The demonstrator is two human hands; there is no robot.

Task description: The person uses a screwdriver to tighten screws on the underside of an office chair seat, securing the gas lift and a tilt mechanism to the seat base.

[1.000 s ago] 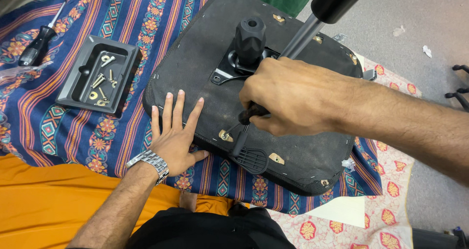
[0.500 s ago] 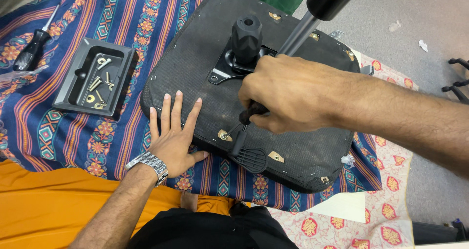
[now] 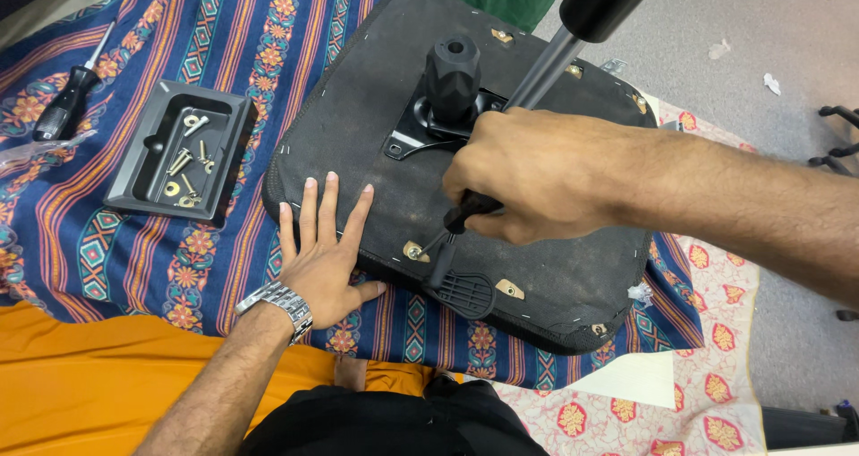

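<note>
**Here, two hands on an upturned chair seat**

Flat on a striped patterned cloth (image 3: 134, 268) lies the black chair seat (image 3: 376, 134), underside up, its centre mechanism (image 3: 450, 80) standing upright. The left hand (image 3: 327, 259) presses palm-down on the seat's near edge, fingers (image 3: 309, 210) spread. The right hand (image 3: 546, 174) is closed in a fist around a black tool handle (image 3: 470, 207), fingers wrapped tight, just above a lever paddle (image 3: 465, 293). Beside the seat, to the left, sits a dark tray (image 3: 148, 174) holding bolts and washers (image 3: 183, 165). A screwdriver (image 3: 67, 102) lies further left.
</note>
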